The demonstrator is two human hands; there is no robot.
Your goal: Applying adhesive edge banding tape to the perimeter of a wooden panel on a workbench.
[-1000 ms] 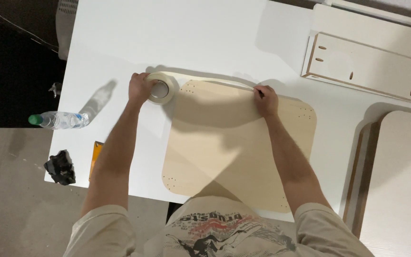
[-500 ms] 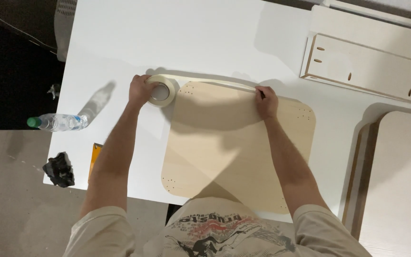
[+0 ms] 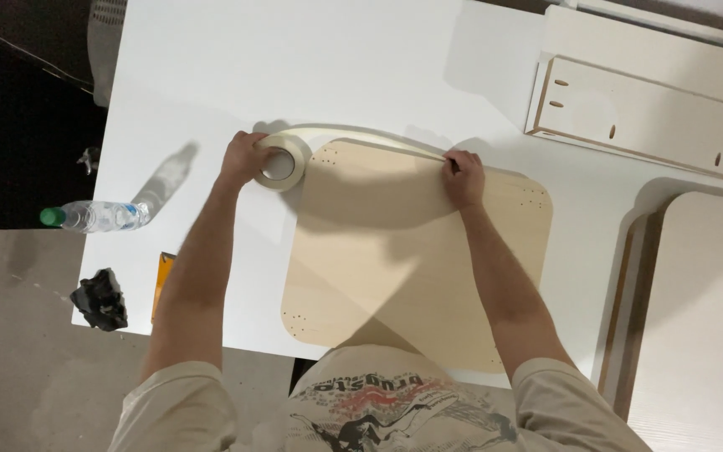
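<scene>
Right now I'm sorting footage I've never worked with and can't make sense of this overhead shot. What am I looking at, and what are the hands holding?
The camera sits on a person's head, looking down at their own bare arms over a white table. The left hand grips a roll of tape. The right hand presses the pulled-out tape strip onto the far edge of a rounded wooden board. A water bottle lies at the left, and white furniture panels lie at the right.
</scene>
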